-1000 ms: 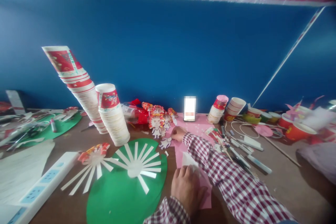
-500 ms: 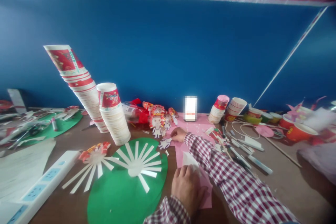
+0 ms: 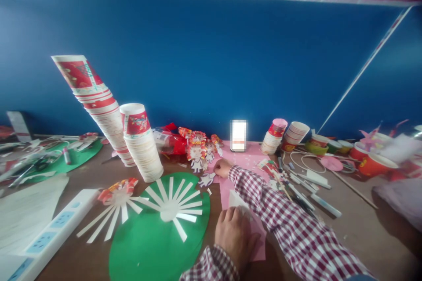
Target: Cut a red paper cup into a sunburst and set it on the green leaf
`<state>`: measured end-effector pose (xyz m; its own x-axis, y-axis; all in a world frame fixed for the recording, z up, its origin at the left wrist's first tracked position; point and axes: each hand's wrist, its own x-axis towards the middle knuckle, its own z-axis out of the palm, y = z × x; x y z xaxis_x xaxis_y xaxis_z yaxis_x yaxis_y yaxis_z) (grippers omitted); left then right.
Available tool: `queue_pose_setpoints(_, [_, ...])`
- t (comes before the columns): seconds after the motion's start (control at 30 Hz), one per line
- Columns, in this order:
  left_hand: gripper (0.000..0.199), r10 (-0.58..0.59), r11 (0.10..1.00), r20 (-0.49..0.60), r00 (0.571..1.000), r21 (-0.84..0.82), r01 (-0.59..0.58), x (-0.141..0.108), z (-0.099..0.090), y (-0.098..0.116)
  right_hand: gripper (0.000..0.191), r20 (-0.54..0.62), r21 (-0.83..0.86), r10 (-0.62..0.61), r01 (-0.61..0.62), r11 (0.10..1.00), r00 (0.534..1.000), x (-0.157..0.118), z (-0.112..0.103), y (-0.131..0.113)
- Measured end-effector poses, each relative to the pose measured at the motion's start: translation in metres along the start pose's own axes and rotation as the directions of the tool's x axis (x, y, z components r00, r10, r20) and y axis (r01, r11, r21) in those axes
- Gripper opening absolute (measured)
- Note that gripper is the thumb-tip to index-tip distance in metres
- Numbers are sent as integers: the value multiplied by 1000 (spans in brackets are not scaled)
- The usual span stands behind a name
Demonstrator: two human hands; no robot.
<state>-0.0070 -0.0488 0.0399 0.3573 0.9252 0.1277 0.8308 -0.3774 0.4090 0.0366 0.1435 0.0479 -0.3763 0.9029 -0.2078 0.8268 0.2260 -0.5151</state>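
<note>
My left hand [image 3: 234, 233] is palm down near the front, its fingers curled over a sheet of pink paper [image 3: 259, 251]. A white piece of paper [image 3: 238, 200] sticks out beyond the fingers. Further off, my right hand [image 3: 223, 168] reaches across with fingers pinched at the edge of a small white paper cutout figure [image 3: 207, 179]; the fingertips are partly hidden. Behind it several cutout dolls [image 3: 197, 153] with red and orange hair stand close together. On the left, a green paper disc [image 3: 154, 250] carries white paper strips [image 3: 173, 209] fanned from a round centre.
Tall leaning stacks of paper cups [image 3: 143, 153] stand at the back left. A white power strip [image 3: 59, 228] lies at the left. To the right are scattered pens [image 3: 326, 205], smaller cup stacks [image 3: 274, 138] and red paper bowls [image 3: 377, 164]. A blue wall [image 3: 211, 52] closes the back.
The view has shifted very slightly. My right hand has barely moved near the cutout figure, and my left hand stays on the pink paper.
</note>
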Motion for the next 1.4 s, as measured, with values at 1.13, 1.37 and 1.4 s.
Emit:
queue_pose_setpoints(1.13, [34,6,998,19,1000,58,-7,-1,3,-1,16,89,180,-63,46,983,994,-9,10,-2])
queue_pose_setpoints(1.37, [30,11,999,9,1000,53,-11,-1,3,-2,14,66,83,-69,64,994,995,-12,8,-5])
queue_pose_setpoints(1.4, [29,9,999,15,1000,51,-10,-1,3,-2,14,56,62,-66,63,996,996,-13,7,-5])
